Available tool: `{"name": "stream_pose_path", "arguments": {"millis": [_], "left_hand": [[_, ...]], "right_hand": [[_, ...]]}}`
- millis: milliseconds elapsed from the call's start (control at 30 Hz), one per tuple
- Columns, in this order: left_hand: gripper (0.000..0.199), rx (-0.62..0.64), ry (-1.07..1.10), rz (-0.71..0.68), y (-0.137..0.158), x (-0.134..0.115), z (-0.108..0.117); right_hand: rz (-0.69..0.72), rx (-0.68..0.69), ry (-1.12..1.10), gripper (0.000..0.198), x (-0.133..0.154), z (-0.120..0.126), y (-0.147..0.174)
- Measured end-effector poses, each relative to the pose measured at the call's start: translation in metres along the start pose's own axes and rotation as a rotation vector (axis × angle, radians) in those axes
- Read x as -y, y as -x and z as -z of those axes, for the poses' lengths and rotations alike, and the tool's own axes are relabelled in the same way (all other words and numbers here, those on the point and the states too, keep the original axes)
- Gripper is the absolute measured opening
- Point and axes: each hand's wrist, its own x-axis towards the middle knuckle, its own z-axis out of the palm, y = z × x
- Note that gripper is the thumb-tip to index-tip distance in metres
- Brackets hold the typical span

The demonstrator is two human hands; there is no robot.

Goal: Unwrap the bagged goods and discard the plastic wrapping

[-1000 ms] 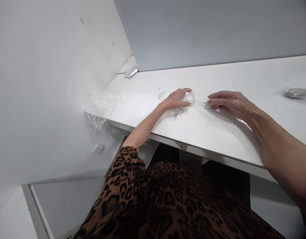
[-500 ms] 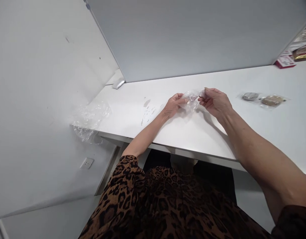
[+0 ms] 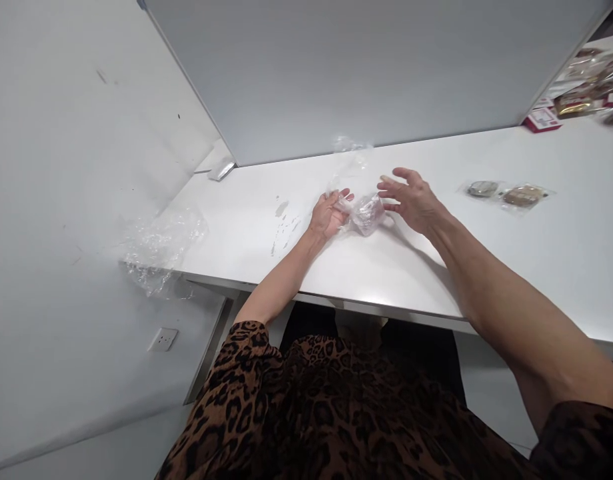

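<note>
Between your two grips, at the white desk (image 3: pixel 386 280), is a crumpled clear-plastic bundle (image 3: pixel 367 217). Your left grip (image 3: pixel 329 217) is loosely curled, with gathered film between thumb and fingers; more clear film (image 3: pixel 354 162) spreads behind it. Your right grip (image 3: pixel 417 205) is spread wide just beside the bundle; whether its fingertips touch cannot be told. To its right lie two wrapped items (image 3: pixel 522 196).
</note>
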Motion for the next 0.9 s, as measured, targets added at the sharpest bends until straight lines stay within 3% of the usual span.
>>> {"name": "stream_pose_path", "arguments": {"millis": [100, 167, 300, 400, 500, 600, 667, 733, 800, 900], "left_hand": [[0.014, -0.029, 0.060, 0.027, 0.000, -0.001, 0.003], [0.017, -0.014, 0.067, 0.043, -0.001, -0.002, 0.007], [0.033, 0.052, -0.032, 0.002, -0.009, -0.006, 0.015], [0.044, -0.014, -0.046, -0.014, -0.014, -0.011, 0.018], [0.058, -0.109, 0.069, 0.083, -0.008, -0.015, 0.016], [0.074, 0.041, 0.121, 0.261, 0.008, -0.016, 0.009], [0.069, 0.191, 0.116, 0.342, 0.016, -0.015, 0.004], [0.051, 0.268, 0.118, 0.325, 0.019, -0.012, 0.000], [0.032, 0.268, 0.139, 0.229, 0.018, -0.009, -0.001], [0.020, 0.236, 0.151, 0.103, 0.015, -0.005, 0.001]], "right_hand": [[-0.064, 0.143, 0.161, 0.078, -0.005, -0.006, 0.008], [-0.093, 0.237, 0.243, 0.081, -0.007, -0.008, 0.013], [-0.046, 0.343, 0.180, 0.055, -0.006, -0.012, 0.016], [0.030, 0.233, 0.034, 0.047, -0.006, -0.014, 0.013], [0.136, 0.060, -0.023, 0.054, -0.008, -0.014, 0.008], [0.309, -0.013, 0.050, 0.066, -0.013, -0.014, 0.005], [0.385, 0.028, 0.121, 0.071, -0.017, -0.015, 0.006], [0.366, 0.124, 0.155, 0.070, -0.020, -0.017, 0.009], [0.308, 0.170, 0.130, 0.065, -0.021, -0.019, 0.012], [0.262, 0.102, 0.046, 0.065, -0.019, -0.020, 0.013]]}}
